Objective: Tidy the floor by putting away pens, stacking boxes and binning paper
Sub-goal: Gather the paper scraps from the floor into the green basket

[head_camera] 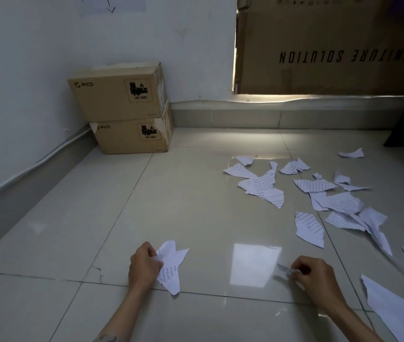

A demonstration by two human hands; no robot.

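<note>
You're on the paper step: your left hand (144, 266) grips a bunch of torn paper (171, 265), right hand (315, 274) pinches a small scrap (285, 269) at the floor. Boxes (124, 107) already stacked in the corner (no bin or pens in view). Next: gather the scattered scraps (331, 201) to your right, w/ both hands already loaded.

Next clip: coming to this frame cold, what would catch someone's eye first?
Most likely the torn paper scraps scattered over the tiled floor on the right. Next, at the bottom, the left hand grips a bunch of printed scraps while the right hand pinches a small scrap at the floor. Two stacked PICO boxes stand in the left corner against the wall.
</note>
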